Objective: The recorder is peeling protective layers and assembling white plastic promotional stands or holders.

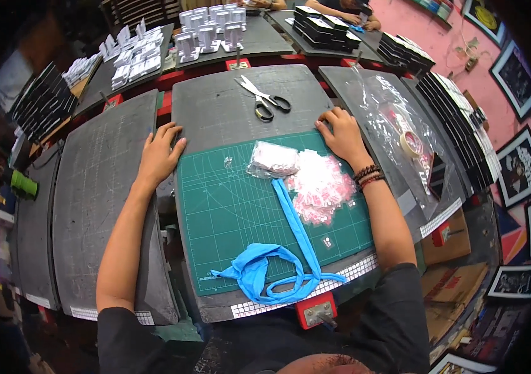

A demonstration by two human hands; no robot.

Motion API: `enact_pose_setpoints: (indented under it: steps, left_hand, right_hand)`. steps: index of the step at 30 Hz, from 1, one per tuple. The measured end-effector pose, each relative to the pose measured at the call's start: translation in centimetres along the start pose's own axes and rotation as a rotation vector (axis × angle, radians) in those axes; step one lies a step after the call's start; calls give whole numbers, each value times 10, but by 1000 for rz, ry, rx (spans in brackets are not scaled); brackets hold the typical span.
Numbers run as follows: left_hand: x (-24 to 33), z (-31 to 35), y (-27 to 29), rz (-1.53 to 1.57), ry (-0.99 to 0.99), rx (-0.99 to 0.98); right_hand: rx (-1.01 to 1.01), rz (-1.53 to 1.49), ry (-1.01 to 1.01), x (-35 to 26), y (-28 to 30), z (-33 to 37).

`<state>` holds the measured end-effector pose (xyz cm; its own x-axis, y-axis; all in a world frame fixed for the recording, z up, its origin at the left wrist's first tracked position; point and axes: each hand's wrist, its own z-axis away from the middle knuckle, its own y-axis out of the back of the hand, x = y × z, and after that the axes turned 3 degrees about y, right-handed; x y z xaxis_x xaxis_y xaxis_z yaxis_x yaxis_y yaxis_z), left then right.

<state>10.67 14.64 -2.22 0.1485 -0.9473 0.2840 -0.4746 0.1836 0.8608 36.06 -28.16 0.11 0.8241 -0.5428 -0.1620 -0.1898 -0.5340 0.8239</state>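
A green cutting mat (215, 215) lies on the middle grey board (200, 103). My left hand (162, 153) rests at the board's left edge, fingers loosely spread, holding nothing. At the mat's far right corner lies my right hand (342, 132), open and holding nothing, with dark beaded bracelets (368, 176) at the wrist. Close to it, a heap of small clear packets with white and pink pieces (320, 187) covers part of the mat. A clear plastic bag (273, 158) touches the heap's left side. Blue cloth (259, 268) trails toward the near edge. Beyond the mat sit black-handled scissors (263, 100), blades parted.
Right of me, a tape roll (410, 144) sits on clear plastic sheeting (380, 100). Stacked black-and-white boxes (458, 128) line the far right. White stands (206, 37) fill a far board. Another person's hands (365, 26) show at the back. Red clamps (316, 311) join the boards.
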Motion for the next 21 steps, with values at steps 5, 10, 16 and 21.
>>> enact_pose_setpoints:
  steps: [5, 10, 16, 21]
  left_hand:
    - [51, -15, 40, 82, -174, 245]
    - [188, 20, 146, 162, -843, 623]
    - [254, 114, 192, 370, -1263, 963]
    - [258, 118, 195, 466, -1219, 1206]
  right_hand:
    - [34, -6, -15, 6, -5, 3]
    - [25, 16, -15, 11, -10, 4]
    - [33, 9, -16, 13, -13, 5]
    - [36, 18, -21, 13, -15, 6]
